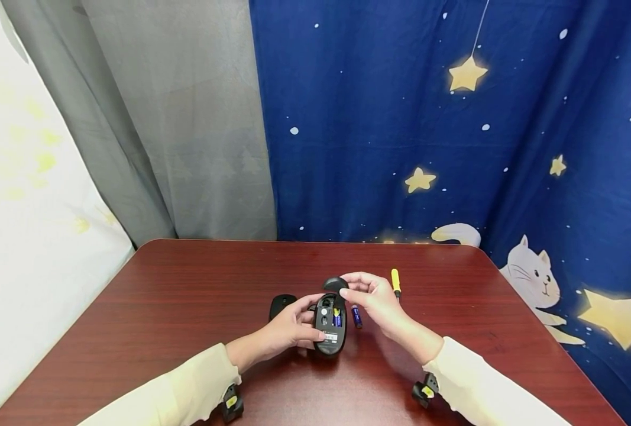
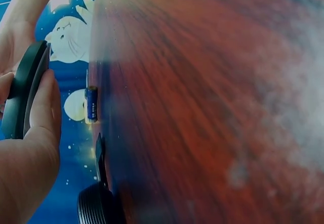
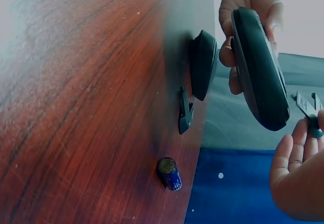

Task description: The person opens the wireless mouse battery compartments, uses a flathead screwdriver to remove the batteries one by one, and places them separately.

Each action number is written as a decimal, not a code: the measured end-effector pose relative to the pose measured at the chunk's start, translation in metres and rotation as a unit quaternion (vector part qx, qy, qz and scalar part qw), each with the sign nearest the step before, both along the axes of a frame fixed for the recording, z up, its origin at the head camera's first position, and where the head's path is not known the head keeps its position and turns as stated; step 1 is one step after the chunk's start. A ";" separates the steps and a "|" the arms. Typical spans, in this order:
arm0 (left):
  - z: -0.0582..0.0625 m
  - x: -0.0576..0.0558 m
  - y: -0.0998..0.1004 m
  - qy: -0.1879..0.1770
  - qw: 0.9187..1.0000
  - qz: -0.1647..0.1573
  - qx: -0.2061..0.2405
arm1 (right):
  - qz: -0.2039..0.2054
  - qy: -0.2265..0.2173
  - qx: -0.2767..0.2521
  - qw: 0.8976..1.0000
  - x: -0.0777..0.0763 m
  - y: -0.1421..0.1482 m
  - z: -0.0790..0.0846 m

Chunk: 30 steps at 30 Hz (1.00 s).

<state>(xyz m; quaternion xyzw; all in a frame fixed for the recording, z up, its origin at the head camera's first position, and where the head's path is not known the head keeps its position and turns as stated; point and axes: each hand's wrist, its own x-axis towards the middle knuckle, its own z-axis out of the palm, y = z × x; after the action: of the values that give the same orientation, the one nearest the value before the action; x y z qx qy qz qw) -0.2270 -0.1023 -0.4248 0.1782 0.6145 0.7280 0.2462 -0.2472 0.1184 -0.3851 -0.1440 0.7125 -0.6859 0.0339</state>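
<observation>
We list, left to right: a black rounded object (image 1: 281,304); the left hand (image 1: 290,327), gripping an upturned, opened mouse (image 1: 327,325) above the table (image 1: 187,296), a seated battery (image 1: 337,319) inside; a black piece (image 1: 335,284), perhaps its cover, pinched by the right hand (image 1: 377,299); a loose battery (image 1: 356,317); a yellow-handled screwdriver (image 1: 395,280). Opening we judge done; the loose battery and black piece are not yet fitted.

Curtained-off workspace: reddish table (image 1: 187,296), starry blue curtain (image 1: 358,112).

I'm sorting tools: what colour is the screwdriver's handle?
Yellow; the handle shows best in the head view.
</observation>
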 end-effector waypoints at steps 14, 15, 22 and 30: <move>0.000 0.003 -0.004 -0.003 1.000 0.003 0.002 | 0.039 -0.068 -0.108 0.991 -0.002 0.008 0.011; 0.000 0.003 -0.005 -0.003 1.000 0.003 0.003 | 0.041 -0.073 -0.112 0.990 -0.002 0.008 0.012; 0.000 0.004 -0.008 -0.002 1.000 0.004 0.004 | 0.042 -0.105 -0.131 0.985 0.001 0.013 0.013; 0.001 0.006 -0.012 -0.004 1.000 0.004 0.007 | 0.036 -0.113 -0.137 0.983 0.003 0.027 0.015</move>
<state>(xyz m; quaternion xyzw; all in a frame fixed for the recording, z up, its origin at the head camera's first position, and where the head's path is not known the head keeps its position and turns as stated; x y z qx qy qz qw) -0.2214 -0.1145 -0.4235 0.1742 0.6087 0.7344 0.2446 -0.2440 0.1453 -0.3705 -0.0946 0.5979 -0.7870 0.1191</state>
